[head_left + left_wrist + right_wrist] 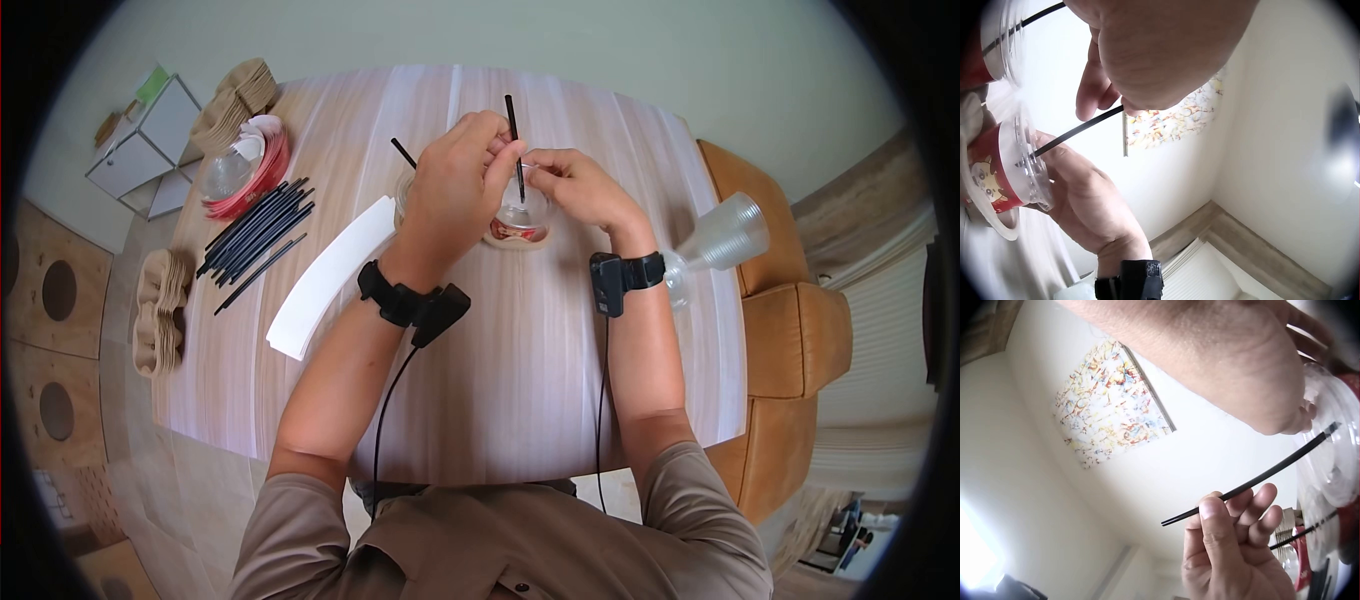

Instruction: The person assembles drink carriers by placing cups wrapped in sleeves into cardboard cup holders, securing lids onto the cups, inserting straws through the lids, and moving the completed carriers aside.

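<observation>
My left hand point(450, 185) pinches a black straw point(512, 130) between thumb and fingers. Its lower end stands at the lid of a clear plastic cup point(1010, 164) with a red band and a cartoon animal. Curled at the side of that cup, my right hand point(585, 188) grips it by the lid rim. The cup sits in a cardboard cup carrier point(522, 243). Beside it, partly hidden behind my left hand, a second lidded cup point(997, 53) has its own black straw point(402, 152) sticking out.
At the left lie loose black straws point(255, 235), a white paper strip point(330, 285) and stacked cardboard carriers point(160, 310). Red bands point(268, 165) and a clear plastic piece point(228, 175) stand farther back. Nested clear plastic pieces point(730, 232) lie by the right edge, near a tan chair point(790, 340).
</observation>
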Demonstrator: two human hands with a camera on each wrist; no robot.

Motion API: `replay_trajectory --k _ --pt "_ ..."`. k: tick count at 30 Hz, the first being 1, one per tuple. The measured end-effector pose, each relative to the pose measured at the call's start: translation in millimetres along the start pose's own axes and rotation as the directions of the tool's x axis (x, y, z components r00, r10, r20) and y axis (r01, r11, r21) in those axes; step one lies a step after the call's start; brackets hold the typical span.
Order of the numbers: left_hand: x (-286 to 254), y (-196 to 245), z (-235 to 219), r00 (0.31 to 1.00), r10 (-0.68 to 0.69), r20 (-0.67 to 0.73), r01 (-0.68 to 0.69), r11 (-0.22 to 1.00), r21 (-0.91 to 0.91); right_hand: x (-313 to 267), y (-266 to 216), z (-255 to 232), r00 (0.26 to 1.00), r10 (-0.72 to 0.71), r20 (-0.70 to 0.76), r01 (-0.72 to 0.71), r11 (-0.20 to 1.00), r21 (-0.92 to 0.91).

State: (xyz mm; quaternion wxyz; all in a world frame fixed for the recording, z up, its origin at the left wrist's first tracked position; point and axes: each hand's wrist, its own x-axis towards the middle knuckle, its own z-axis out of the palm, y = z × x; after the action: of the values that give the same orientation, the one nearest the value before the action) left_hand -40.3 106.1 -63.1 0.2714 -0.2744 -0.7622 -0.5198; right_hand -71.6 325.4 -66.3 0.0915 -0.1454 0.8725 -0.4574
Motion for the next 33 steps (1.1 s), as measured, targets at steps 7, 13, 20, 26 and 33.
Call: replay_trajectory --k 7,13,20,26,33 --pt "-2 3 -2 0.981 -0.19 0.028 0.192 0.978 -0.081 -1 -4 0 1.0 0.009 0.009 -0.009 1.0 0.0" --pt "-6 -2 5 0.973 -0.221 0.063 0.225 0.972 -0.064 2 2 0 1.0 0.015 0.008 -0.015 1.0 -0.002" --pt "-11 -8 12 0.98 -0.196 0.041 0.2 0.971 -0.132 3 4 0 1.0 -0.013 0.016 0.013 1.0 -0.014" --pt "-11 -7 9 0.966 -0.239 0.099 0.247 0.966 -0.079 3 3 0 1.0 -0.019 0.024 0.019 1.0 -0.011" --pt "-11 -8 9 0.955 -0.274 0.112 0.283 0.956 -0.073 2 1 0 1.0 -0.002 0.014 0.002 1.0 -0.015"
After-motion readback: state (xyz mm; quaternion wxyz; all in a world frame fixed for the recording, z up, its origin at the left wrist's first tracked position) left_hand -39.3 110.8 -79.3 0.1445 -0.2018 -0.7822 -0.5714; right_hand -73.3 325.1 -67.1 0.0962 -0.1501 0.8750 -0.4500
